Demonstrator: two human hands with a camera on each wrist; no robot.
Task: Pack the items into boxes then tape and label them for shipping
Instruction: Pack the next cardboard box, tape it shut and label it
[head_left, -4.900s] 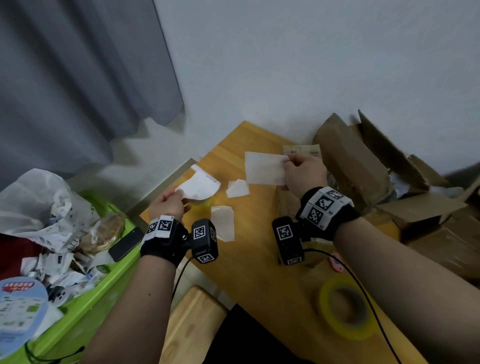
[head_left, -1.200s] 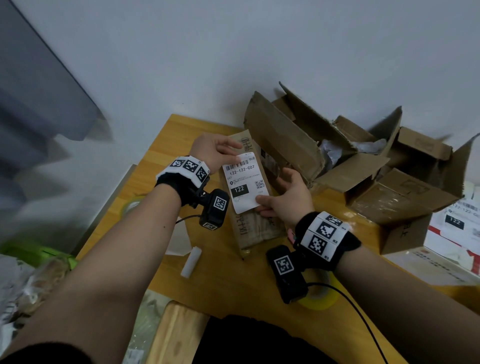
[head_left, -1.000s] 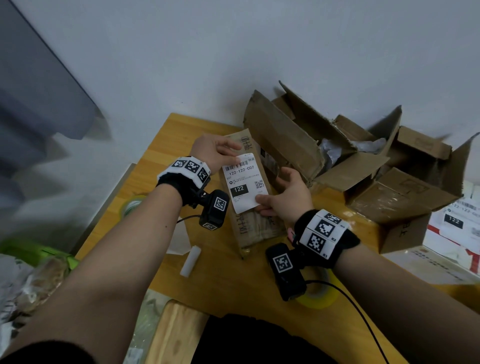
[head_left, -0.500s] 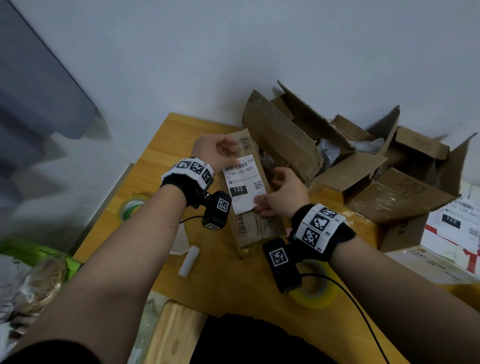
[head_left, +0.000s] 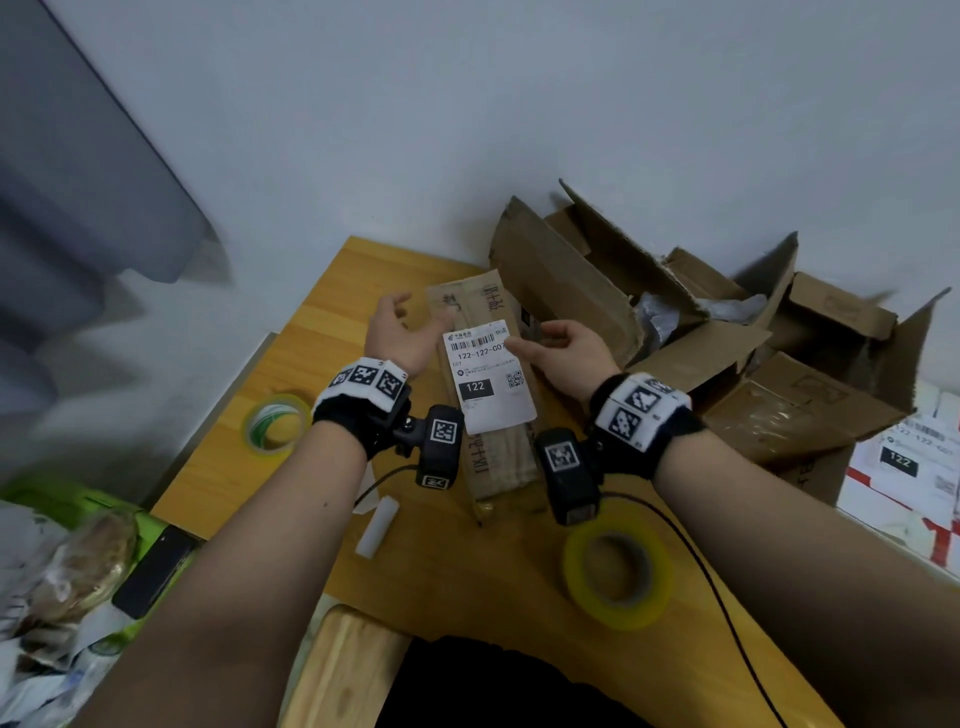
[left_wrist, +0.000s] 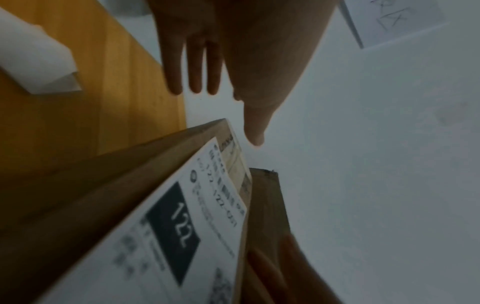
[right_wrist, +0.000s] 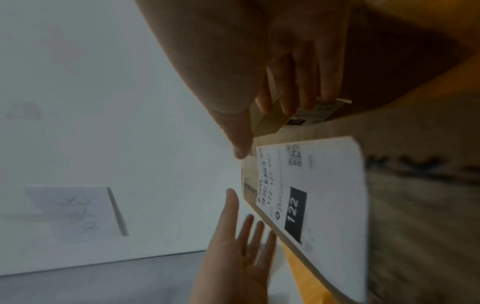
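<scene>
A long narrow cardboard box (head_left: 500, 460) lies on the wooden table (head_left: 457, 582). A white shipping label (head_left: 491, 384) marked 122 sits flat on its top, and shows close up in the left wrist view as the label (left_wrist: 168, 236) and in the right wrist view as the label (right_wrist: 311, 195). My left hand (head_left: 413, 319) hovers just left of the box's far end, fingers (left_wrist: 192, 78) straight and spread, holding nothing. My right hand (head_left: 540, 340) is at the box's right side, its thumb (head_left: 514, 344) touching the label's far right corner and its fingers loosely extended.
A yellow tape roll (head_left: 618, 577) lies near my right wrist and a green-yellow roll (head_left: 275, 423) at the table's left edge. A white paper scrap (head_left: 376, 525) lies near the box. Open cardboard boxes (head_left: 753, 374) crowd the back right, with labelled parcels (head_left: 914, 467) beyond. A green bin (head_left: 47, 499) stands to the left.
My left hand has lifted off the label's far edge and opened beside the box. My right hand has slid from the label's near edge up to its far right corner.
</scene>
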